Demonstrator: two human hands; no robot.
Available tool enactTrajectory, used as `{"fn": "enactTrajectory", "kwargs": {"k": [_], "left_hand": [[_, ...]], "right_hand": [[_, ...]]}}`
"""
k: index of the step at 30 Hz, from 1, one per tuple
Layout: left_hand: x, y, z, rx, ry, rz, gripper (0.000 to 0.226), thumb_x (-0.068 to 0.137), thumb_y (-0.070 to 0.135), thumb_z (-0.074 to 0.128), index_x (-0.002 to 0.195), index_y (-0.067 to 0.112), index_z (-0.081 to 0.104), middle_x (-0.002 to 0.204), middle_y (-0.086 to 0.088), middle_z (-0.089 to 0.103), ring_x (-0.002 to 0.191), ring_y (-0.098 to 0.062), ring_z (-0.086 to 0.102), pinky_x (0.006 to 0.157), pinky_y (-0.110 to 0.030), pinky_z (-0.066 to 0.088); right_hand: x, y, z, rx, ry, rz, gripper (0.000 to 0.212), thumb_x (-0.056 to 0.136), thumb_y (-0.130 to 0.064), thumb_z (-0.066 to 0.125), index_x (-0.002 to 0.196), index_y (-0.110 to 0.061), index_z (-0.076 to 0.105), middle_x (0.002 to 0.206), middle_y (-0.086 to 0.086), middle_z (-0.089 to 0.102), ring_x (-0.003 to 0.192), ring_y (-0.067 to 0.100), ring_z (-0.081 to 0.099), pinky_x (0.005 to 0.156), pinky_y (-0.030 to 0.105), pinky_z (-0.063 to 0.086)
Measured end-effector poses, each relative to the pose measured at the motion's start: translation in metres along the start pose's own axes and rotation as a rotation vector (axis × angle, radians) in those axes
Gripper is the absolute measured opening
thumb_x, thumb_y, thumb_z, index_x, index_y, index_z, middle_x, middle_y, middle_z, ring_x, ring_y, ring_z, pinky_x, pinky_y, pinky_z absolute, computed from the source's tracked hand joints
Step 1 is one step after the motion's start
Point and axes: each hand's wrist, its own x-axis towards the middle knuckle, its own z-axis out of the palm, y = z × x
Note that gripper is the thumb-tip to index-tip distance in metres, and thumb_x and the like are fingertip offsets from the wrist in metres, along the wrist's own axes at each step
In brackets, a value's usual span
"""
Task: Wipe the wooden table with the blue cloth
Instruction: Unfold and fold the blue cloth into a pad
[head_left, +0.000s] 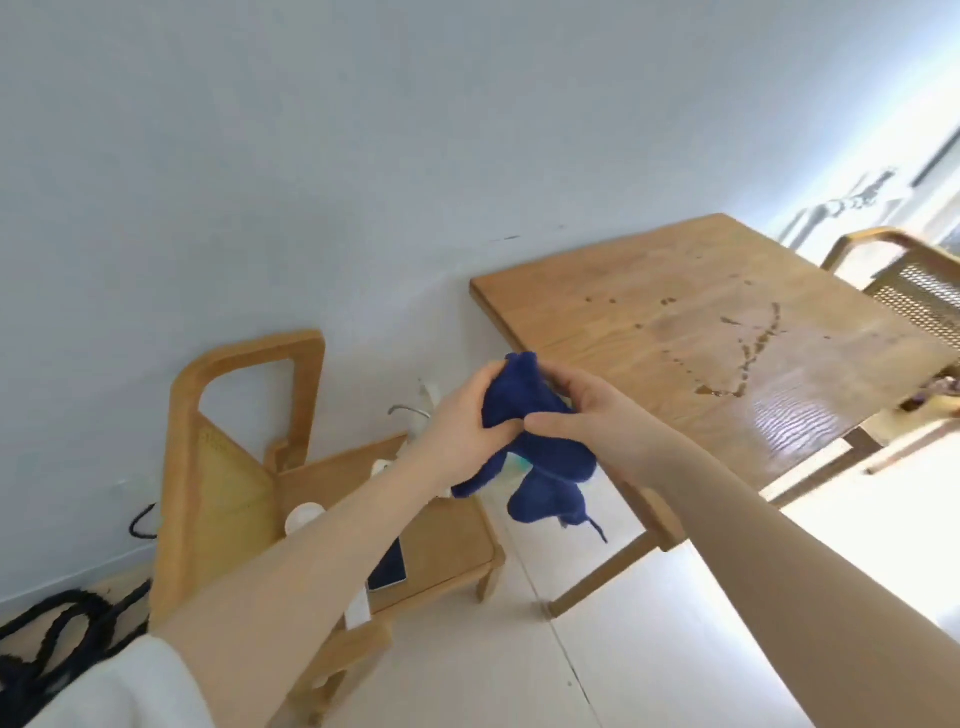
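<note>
- Left hand (457, 415): closed around the bunched blue cloth (535, 441)
- Right hand (587, 415): closed on the same cloth, thumbs touching
- Cloth: held in the air just beside the near corner of the wooden table (649, 291), ends hanging
- Table: wet trails (748, 358) on top

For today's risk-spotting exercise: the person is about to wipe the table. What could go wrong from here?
1. The blue cloth is bunched between the left hand and right hand; wiping with it wadded may only smear the liquid trail.
2. That liquid lies near the wooden table edge, so a stroke could push it onto the floor.
</note>
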Motion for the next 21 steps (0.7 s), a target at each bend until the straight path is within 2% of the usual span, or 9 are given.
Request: {"fn": "enactTrajectory", "kwargs": {"k": [2,4,8,11,14,15,17,19,21], "left_hand": [[0.014,0.024,0.030,0.096,-0.012,0.048,0.033,0.085,0.014,0.062,0.113,0.029,0.054,0.093,0.015,0.063,0.093,-0.011,0.063,0.076,-0.022,0.050],[0.025,0.048,0.056,0.137,-0.040,0.091,0.023,0.084,0.015,0.064,0.101,0.029,0.057,0.089,0.010,0.066,0.087,-0.012,0.063,0.076,-0.026,0.050],[0.047,0.086,0.094,0.339,-0.097,0.188,0.009,0.087,0.027,0.061,0.092,0.023,0.056,0.082,-0.001,0.066,0.076,-0.018,0.061,0.071,-0.032,0.050],[0.072,0.102,0.104,0.524,-0.206,0.289,0.014,0.090,0.037,0.052,0.087,0.024,0.058,0.082,0.003,0.064,0.078,-0.015,0.059,0.075,-0.041,0.050],[0.097,0.113,0.109,0.742,-0.303,0.411,0.036,0.073,0.057,0.052,0.096,0.030,0.052,0.094,0.008,0.055,0.082,-0.012,0.055,0.072,-0.034,0.048],[0.106,0.115,0.110,0.813,-0.288,0.443,0.041,0.070,0.055,0.052,0.100,0.027,0.052,0.098,0.007,0.053,0.083,-0.014,0.055,0.071,-0.034,0.047],[0.126,0.120,0.113,0.790,-0.194,0.462,0.030,0.075,0.035,0.050,0.101,0.020,0.053,0.099,0.004,0.056,0.085,-0.020,0.057,0.072,-0.038,0.047],[0.150,0.129,0.111,0.685,-0.099,0.386,0.013,0.083,0.021,0.050,0.093,0.017,0.057,0.087,0.003,0.061,0.081,-0.022,0.059,0.068,-0.041,0.049],[0.173,0.138,0.106,0.592,-0.041,0.269,0.011,0.088,0.022,0.053,0.088,0.015,0.062,0.077,0.001,0.063,0.074,-0.022,0.061,0.067,-0.042,0.050]], "right_hand": [[-0.027,0.013,-0.042,-0.227,-0.028,0.026,0.050,0.080,-0.017,0.073,0.123,-0.024,0.050,0.112,-0.002,0.064,0.097,0.014,0.064,0.082,0.028,0.054],[-0.047,0.026,-0.076,-0.575,-0.014,0.023,0.060,0.073,-0.025,0.078,0.125,-0.023,0.047,0.111,-0.003,0.060,0.096,0.015,0.060,0.080,0.028,0.051],[-0.071,0.041,-0.127,-1.084,0.145,0.002,0.065,0.084,-0.024,0.060,0.140,-0.019,0.027,0.106,0.002,0.055,0.082,0.024,0.057,0.070,0.036,0.048],[-0.080,0.042,-0.167,-0.981,0.334,-0.117,0.038,0.083,-0.013,0.055,0.117,-0.011,0.038,0.107,0.004,0.047,0.072,0.027,0.050,0.063,0.040,0.044],[-0.071,0.043,-0.205,-0.851,0.414,-0.175,0.021,0.080,-0.010,0.058,0.092,-0.017,0.043,0.106,0.000,0.040,0.073,0.030,0.053,0.066,0.046,0.047],[-0.066,0.044,-0.218,-0.825,0.432,-0.157,0.016,0.080,-0.010,0.058,0.089,-0.017,0.046,0.105,0.000,0.041,0.076,0.029,0.054,0.069,0.043,0.048],[-0.056,0.043,-0.241,-0.777,0.473,-0.124,0.007,0.082,-0.008,0.058,0.088,-0.013,0.057,0.098,0.000,0.048,0.078,0.025,0.054,0.069,0.034,0.045],[-0.046,0.037,-0.261,-0.729,0.507,-0.113,0.009,0.086,-0.008,0.056,0.088,-0.006,0.064,0.086,0.004,0.057,0.074,0.021,0.051,0.062,0.021,0.040],[-0.035,0.029,-0.279,-0.693,0.509,-0.104,0.015,0.090,-0.007,0.049,0.094,-0.008,0.063,0.082,0.005,0.061,0.071,0.017,0.050,0.058,0.014,0.037]]}}
